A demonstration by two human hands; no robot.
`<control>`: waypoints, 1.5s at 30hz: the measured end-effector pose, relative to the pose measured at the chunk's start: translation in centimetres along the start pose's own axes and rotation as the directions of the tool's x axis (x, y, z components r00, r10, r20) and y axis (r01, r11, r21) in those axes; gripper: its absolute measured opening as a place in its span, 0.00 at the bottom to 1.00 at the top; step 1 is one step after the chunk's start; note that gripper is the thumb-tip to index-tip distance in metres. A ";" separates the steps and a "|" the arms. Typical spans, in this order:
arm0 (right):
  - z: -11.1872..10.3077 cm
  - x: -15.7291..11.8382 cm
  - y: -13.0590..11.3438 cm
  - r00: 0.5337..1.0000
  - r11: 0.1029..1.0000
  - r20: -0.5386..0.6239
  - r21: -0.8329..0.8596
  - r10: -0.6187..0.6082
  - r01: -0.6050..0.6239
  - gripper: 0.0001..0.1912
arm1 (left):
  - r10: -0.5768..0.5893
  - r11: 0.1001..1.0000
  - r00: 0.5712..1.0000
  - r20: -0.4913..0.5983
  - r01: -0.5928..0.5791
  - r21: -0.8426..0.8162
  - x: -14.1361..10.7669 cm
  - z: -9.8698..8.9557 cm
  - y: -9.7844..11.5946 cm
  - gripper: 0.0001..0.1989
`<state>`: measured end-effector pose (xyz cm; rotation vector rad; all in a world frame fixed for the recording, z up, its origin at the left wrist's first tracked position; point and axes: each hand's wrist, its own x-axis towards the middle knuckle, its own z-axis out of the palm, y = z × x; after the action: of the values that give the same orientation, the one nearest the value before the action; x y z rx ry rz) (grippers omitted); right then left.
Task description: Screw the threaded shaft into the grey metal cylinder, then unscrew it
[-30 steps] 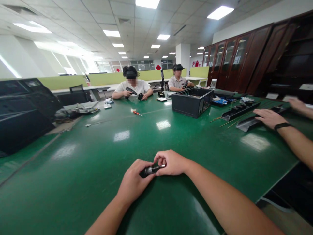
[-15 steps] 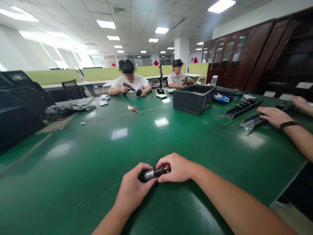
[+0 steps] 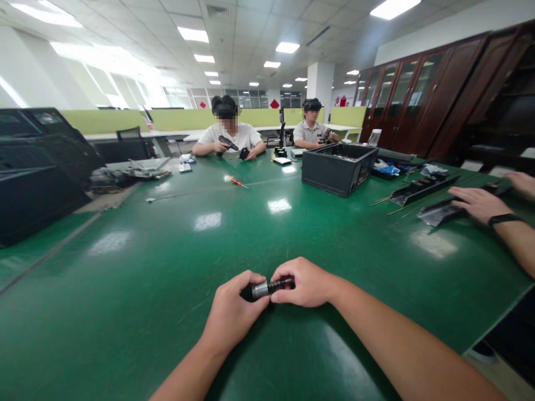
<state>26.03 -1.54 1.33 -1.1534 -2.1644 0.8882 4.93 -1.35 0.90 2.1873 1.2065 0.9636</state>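
Note:
Close in front of me, just above the tabletop, a small cylindrical metal part [image 3: 262, 289] lies sideways between my hands. It has a black end, a silver sleeve and a thinner dark, ridged shaft pointing right. My left hand [image 3: 234, 306] is closed round the black end, thumb on top by the sleeve. The curled fingers of my right hand [image 3: 303, 283] surround the shaft, with thumb and forefinger near the sleeve. The shaft's tip is partly hidden inside that hand, so its exact contact is hard to see.
The green table [image 3: 146, 312] carries an orange screwdriver [image 3: 239, 182], a black computer case [image 3: 334, 170] and metal rails [image 3: 422, 191]. Another person's hand [image 3: 480, 205] rests on a rail at right. Two people sit opposite, holding power drills [image 3: 228, 143]. Dark equipment [image 3: 37, 172] stands left.
The view has shifted slightly, so the background sits further right. Both my hands keep the cylindrical part between them, now a little higher and further right in the picture.

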 end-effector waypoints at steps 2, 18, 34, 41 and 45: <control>0.0 0.0 0.0 1.000 1.000 0.006 0.005 -0.009 0.008 0.12 | 0.003 1.000 1.000 -0.016 -0.003 -0.003 -0.1 0.1 -0.1 0.07; 0.4 0.3 0.0 0.997 0.998 -0.073 0.047 -0.026 0.030 0.06 | -0.026 1.000 0.999 -0.044 0.025 -0.017 -0.3 0.5 -0.3 0.08; 0.2 0.1 -0.1 0.983 0.988 -0.132 -0.106 -0.125 0.112 0.05 | -0.032 0.999 0.998 -0.063 0.030 -0.033 -0.4 0.5 -0.3 0.07; 0.1 0.0 -0.3 0.981 0.982 -0.134 -0.144 -0.141 0.121 0.05 | -0.031 0.999 0.997 -0.072 0.030 -0.014 -0.5 0.6 -0.4 0.08; 0.0 0.0 -0.3 0.981 0.981 -0.138 -0.152 -0.139 0.118 0.05 | -0.028 1.000 0.997 -0.070 0.027 -0.007 -0.5 0.5 -0.3 0.08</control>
<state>25.87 -1.69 1.51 -1.0953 -2.1805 0.5799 4.99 -1.64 0.19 2.1428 1.2608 1.0396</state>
